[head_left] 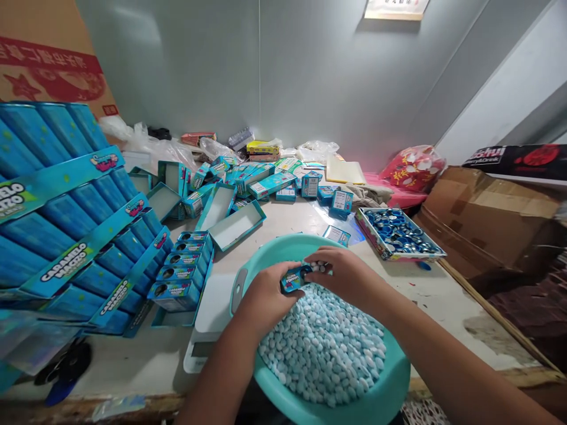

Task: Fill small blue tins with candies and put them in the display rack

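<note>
We see the small blue box (pixel 292 280) held up over the near-left part of the heap of pale candies (pixel 328 348), inside the far side of the turquoise basin (pixel 398 381). The left hand (pixel 271 290) is clamped on it, thumb along the upper edge and fingers along the lower, so the box lies just to the right of that palm. Its longer side, as far as we can judge, runs crosswise from the left hand toward the right, rising slightly, and its dark opening is at the end nearer the right hand (pixel 334 268). That hand comes in from the other side, fingers curled together around a few candies right beside the opening; we cannot tell whether the fingertips touch the box. Everything seems to turn on that narrow meeting place: the left hand has the box itself, the right is nearer its open end, and the heap lies directly below both. To the left, past the white scale (pixel 217 307), we see a row of similar boxes (pixel 177 277) standing in a tray.
</note>
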### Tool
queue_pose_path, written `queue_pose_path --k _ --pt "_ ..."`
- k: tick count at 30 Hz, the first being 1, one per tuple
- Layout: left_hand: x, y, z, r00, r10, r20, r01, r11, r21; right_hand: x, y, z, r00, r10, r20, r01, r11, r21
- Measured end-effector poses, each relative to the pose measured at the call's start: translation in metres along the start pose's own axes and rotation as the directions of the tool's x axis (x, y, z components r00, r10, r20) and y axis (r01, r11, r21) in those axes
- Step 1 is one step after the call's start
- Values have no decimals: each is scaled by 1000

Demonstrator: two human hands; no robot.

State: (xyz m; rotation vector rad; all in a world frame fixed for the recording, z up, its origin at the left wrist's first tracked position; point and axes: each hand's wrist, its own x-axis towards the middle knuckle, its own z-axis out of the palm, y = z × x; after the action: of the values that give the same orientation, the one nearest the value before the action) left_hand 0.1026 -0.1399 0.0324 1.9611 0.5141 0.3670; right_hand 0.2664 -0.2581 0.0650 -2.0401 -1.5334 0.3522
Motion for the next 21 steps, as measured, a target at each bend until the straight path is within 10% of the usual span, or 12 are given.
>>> queue_pose_path --k 14,21 --pt "0 0 0 1000 3 1 -3 1000 -5 -21 12 30 987 72 -145 15 851 525" --pt "0 6 0 999 -17 -31 17 1000 21 -17 27 21 986 -25 -167 86 924 372"
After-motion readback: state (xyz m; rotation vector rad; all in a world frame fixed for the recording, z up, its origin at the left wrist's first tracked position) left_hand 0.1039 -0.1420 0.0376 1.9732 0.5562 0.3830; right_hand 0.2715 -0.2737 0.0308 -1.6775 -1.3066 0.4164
